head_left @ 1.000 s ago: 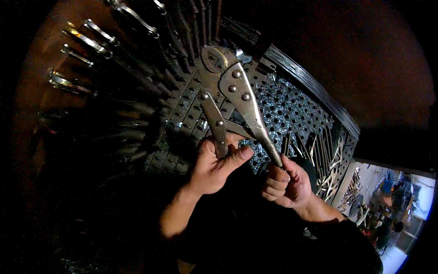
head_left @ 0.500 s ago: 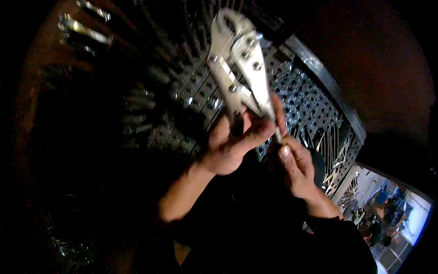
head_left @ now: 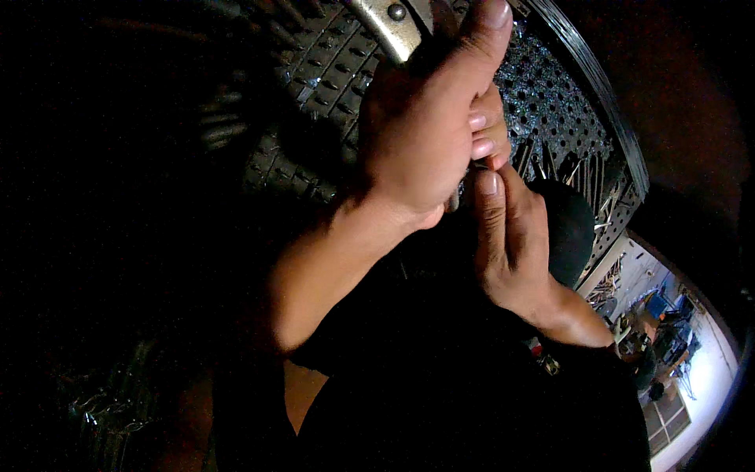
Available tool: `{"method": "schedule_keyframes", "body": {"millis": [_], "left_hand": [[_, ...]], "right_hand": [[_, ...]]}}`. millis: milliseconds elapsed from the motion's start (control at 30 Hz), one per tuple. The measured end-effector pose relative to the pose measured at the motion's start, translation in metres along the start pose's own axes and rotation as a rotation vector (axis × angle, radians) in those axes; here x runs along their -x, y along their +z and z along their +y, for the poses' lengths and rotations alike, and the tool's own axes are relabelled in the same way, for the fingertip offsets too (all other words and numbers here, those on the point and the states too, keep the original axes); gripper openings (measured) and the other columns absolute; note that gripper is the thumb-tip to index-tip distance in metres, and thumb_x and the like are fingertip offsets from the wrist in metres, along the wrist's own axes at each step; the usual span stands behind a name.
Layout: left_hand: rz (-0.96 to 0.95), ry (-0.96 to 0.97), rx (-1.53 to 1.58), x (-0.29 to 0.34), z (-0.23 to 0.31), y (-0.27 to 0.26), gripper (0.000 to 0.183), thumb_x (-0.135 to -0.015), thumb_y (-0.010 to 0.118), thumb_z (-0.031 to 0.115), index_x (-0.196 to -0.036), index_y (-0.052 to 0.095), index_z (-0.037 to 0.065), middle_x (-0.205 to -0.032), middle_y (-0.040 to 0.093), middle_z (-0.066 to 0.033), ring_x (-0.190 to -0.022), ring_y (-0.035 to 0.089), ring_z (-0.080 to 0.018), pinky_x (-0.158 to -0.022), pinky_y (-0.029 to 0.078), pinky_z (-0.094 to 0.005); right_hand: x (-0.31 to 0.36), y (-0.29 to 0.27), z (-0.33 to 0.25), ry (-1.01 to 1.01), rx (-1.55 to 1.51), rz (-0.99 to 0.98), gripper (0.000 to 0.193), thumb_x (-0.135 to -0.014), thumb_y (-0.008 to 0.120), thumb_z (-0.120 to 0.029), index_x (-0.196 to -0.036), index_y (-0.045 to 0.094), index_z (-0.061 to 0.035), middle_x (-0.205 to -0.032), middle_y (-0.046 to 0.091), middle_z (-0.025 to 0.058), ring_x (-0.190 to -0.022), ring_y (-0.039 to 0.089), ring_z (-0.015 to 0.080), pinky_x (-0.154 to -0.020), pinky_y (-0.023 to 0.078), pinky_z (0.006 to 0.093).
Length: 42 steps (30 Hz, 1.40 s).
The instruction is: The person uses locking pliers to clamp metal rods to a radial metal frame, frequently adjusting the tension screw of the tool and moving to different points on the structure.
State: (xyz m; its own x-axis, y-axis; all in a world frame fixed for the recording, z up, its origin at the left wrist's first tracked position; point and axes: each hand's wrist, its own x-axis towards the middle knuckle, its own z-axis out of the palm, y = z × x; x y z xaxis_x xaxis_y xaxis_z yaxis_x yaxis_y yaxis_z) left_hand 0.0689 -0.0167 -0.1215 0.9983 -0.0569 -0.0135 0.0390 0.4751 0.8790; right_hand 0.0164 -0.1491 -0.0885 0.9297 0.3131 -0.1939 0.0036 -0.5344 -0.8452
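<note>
A pair of silver locking pliers (head_left: 385,30) shows only in part at the top of the view. My left hand (head_left: 429,134) is wrapped around its handles, the back of the hand hiding most of the tool. The left thumb points up along the tool. Just below, my right hand (head_left: 515,236) is closed, its thumb and forefinger pinched at the pliers' handle end against the left fingertips. The handle end itself is mostly hidden there.
Behind my hands lies a dark perforated metal surface (head_left: 318,79) with many holes and shiny bits. A raised metal edge (head_left: 586,67) borders it on the right. Thin rods (head_left: 582,185) lie near its right end. Cluttered items (head_left: 668,315) stand on the floor at lower right.
The pliers have moved up, with their jaws now out of view. My left hand has turned and risen, its back covering the handles. My right hand has come up slightly, still pinching.
</note>
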Motion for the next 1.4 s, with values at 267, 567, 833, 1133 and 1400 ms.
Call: {"method": "schedule_keyframes", "body": {"millis": [267,567,833,1133,1400], "left_hand": [[-0.17,0.084,-0.092,0.008,0.028,-0.007,0.033,-0.095,0.066,0.034,-0.104,0.056,0.004,-0.083,0.057,-0.0031,-0.076,0.053,-0.0127,-0.072,0.041,-0.0303],[-0.163,0.201,-0.302,0.018,0.054,0.003,0.022,-0.095,0.068,0.025,-0.094,0.061,0.005,-0.071,0.056,0.0002,-0.064,0.05,-0.009,-0.06,0.038,-0.027],[-0.166,0.21,-0.355,0.013,0.06,-0.004,0.016,-0.095,0.069,0.018,-0.086,0.065,0.005,-0.06,0.054,0.0032,-0.052,0.047,-0.0057,-0.05,0.035,-0.024],[-0.165,-0.221,-0.263,0.015,0.05,-0.018,0.011,-0.098,0.066,0.015,-0.103,0.062,0.005,-0.07,0.058,0.0056,-0.059,0.051,-0.0052,-0.053,0.04,-0.023],[-0.204,-0.486,0.253,0.019,0.0,-0.02,0.063,-0.099,0.06,0.021,-0.152,0.031,0.002,-0.124,0.058,-0.0149,-0.115,0.06,-0.0289,-0.105,0.045,-0.0443]], "right_hand": [[0.001,-0.014,0.003,-0.13,0.191,0.226,0.035,-0.108,0.038,-0.028,-0.093,0.053,-0.0004,-0.064,0.048,0.0084,-0.055,0.046,0.0213,-0.052,0.036,0.0351],[0.008,-0.019,0.014,-0.096,0.407,0.37,0.043,-0.106,0.034,-0.037,-0.09,0.054,-0.002,-0.068,0.054,0.0165,-0.057,0.056,0.0332,-0.054,0.04,0.0388],[0.009,-0.023,0.015,-0.012,0.302,0.356,0.046,-0.108,0.035,-0.04,-0.093,0.054,-0.0008,-0.069,0.049,0.0024,-0.062,0.042,0.0115,-0.055,0.033,0.0277],[0.014,-0.026,0.019,0.452,-1.271,-0.166,0.047,-0.103,0.041,-0.056,-0.076,0.04,-0.0177,-0.056,0.03,-0.0064,-0.051,0.032,0.0132,-0.051,0.028,0.0273],[0.003,-0.06,0.016,-0.07,0.219,-0.296,0.05,-0.099,0.059,-0.035,-0.131,0.056,0.0026,-0.117,0.064,0.0267,-0.106,0.062,0.0457,-0.094,0.049,0.0457]]}}
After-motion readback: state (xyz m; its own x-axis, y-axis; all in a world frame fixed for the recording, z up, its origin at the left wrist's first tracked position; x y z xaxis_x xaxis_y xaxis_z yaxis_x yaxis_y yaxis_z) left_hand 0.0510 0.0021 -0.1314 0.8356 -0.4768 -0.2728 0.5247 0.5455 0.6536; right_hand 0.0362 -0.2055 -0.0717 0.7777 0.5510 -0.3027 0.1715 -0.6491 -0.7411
